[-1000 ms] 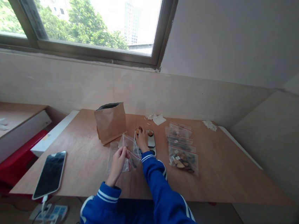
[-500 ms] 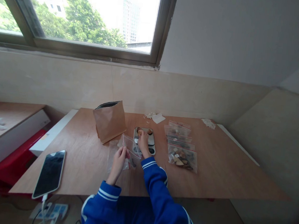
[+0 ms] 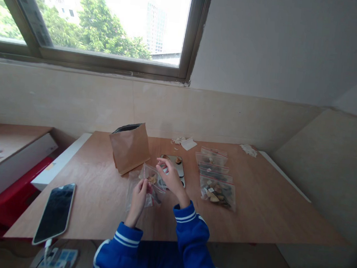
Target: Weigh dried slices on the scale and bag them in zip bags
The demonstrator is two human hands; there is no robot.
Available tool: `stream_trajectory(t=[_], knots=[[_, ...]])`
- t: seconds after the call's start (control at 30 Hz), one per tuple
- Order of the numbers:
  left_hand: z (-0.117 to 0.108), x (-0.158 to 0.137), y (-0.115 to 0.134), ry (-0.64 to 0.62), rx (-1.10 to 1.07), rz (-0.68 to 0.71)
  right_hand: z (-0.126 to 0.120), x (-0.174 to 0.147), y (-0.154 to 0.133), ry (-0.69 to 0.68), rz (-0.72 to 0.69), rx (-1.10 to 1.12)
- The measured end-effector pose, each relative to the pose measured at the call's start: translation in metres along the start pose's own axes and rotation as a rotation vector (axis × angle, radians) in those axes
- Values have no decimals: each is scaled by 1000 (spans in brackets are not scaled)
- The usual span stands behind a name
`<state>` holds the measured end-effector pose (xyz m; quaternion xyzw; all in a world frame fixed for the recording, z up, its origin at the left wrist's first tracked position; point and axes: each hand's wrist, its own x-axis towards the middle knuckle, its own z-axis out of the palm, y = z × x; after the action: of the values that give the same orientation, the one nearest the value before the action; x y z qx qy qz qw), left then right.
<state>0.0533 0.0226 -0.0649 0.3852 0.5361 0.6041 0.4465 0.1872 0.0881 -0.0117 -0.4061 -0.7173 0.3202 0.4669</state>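
Observation:
My left hand [image 3: 140, 192] pinches the mouth of a clear zip bag [image 3: 157, 186], holding it upright above the table. Brown dried pieces [image 3: 152, 178] show in the bag's mouth, and something dark lies lower in it. Just right of the bag, my right hand [image 3: 170, 174] hovers with its fingers apart and nothing visible in them. Behind that hand is a small kitchen scale [image 3: 179, 168], partly covered by it. A few brown dried pieces [image 3: 178, 160] rest on the scale's plate. More flat clear bags [image 3: 131, 190] lie under my left hand.
A brown paper pouch [image 3: 129, 148] stands open at the back left. Filled zip bags [image 3: 217, 191] lie in a row on the right. A tablet [image 3: 54, 212] with a cable is at the left edge. White scraps and paper [image 3: 189, 143] lie by the wall.
My right hand has come off the scale's plate toward the bag and its fingers have opened. Brown pieces now show in the bag's mouth, and fewer remain on the scale.

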Motion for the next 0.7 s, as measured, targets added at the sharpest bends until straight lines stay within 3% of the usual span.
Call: stream_trajectory(t=[0.1, 0.17, 0.4, 0.53, 0.7], knots=[[-6, 0, 1, 22, 4, 19, 2, -3, 22, 157, 20, 7], [-9, 0, 1, 41, 7, 33, 8, -4, 39, 163, 37, -71], [-15, -1, 5, 74, 28, 31, 46, -9, 61, -313, -7, -720], [-17, -2, 7, 61, 36, 25, 59, -8, 57, -396, -25, -911], [-18, -1, 7, 65, 28, 23, 56, -7, 54, -383, -39, -912]])
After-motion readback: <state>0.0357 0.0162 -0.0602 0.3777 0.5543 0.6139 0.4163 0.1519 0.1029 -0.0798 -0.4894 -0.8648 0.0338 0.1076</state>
